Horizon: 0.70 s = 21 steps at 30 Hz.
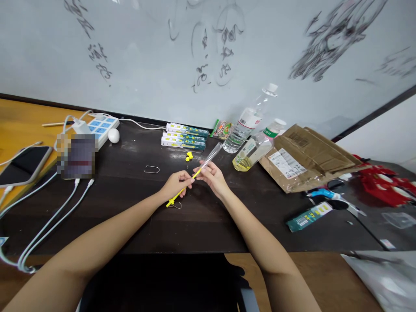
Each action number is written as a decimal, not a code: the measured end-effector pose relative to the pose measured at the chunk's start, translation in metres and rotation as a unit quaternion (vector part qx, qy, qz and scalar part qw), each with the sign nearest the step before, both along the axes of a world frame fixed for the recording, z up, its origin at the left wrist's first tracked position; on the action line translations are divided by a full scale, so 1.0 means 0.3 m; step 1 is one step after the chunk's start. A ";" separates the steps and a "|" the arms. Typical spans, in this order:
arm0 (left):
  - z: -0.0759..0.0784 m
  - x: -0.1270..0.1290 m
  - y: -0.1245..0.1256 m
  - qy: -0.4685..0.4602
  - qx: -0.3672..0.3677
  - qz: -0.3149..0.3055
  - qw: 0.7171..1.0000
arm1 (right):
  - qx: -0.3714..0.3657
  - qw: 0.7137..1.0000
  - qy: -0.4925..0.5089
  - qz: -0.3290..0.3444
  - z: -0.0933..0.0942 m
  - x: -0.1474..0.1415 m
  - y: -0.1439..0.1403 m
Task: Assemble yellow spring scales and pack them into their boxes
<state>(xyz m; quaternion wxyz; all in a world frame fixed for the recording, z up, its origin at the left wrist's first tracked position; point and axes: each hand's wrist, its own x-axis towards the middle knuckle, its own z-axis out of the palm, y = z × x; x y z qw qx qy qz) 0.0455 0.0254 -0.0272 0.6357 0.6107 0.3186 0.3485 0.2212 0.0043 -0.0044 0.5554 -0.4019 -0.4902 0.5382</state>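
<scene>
In the middle of the dark desk, my left hand (pixel 177 185) closes round a thin yellow rod (pixel 174 198), whose wider end sticks out at lower left. My right hand (pixel 212 175) pinches a clear tube (pixel 213 155) pointing up and to the right. Yellow shows between the hands, where rod and tube line up; the fingers hide part of the joint. A bent metal wire (pixel 176 206) lies below my left hand, and a U-shaped wire (pixel 151 169) rests further left. Small yellow pieces (pixel 190 155) sit just beyond my hands.
Long printed boxes (pixel 183 141) lie against the whiteboard (pixel 146 65). At right are a water bottle (pixel 242 125), a yellowish-drink bottle (pixel 256 149), a cardboard parcel (pixel 305 151), another box (pixel 310 216) and scissors (pixel 338 198). A power strip (pixel 103 128), cables and a phone (pixel 24 164) occupy the left.
</scene>
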 end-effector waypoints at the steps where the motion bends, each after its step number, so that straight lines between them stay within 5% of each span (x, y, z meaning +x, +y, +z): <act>1: -0.001 0.002 0.000 -0.006 -0.004 0.005 1.000 | 0.006 1.000 -0.014 0.010 -0.004 -0.008 -0.003; 7: 0.009 0.013 0.005 -0.059 -0.044 0.008 0.997 | 0.021 0.998 -0.052 0.017 -0.022 -0.030 -0.003; 14: 0.026 0.026 0.003 -0.111 -0.172 0.057 0.977 | 0.021 0.998 -0.057 0.005 -0.037 -0.028 0.001; 21: 0.028 0.018 -0.008 -0.167 -0.124 0.008 0.978 | 0.002 0.997 -0.056 0.055 -0.039 -0.033 -0.011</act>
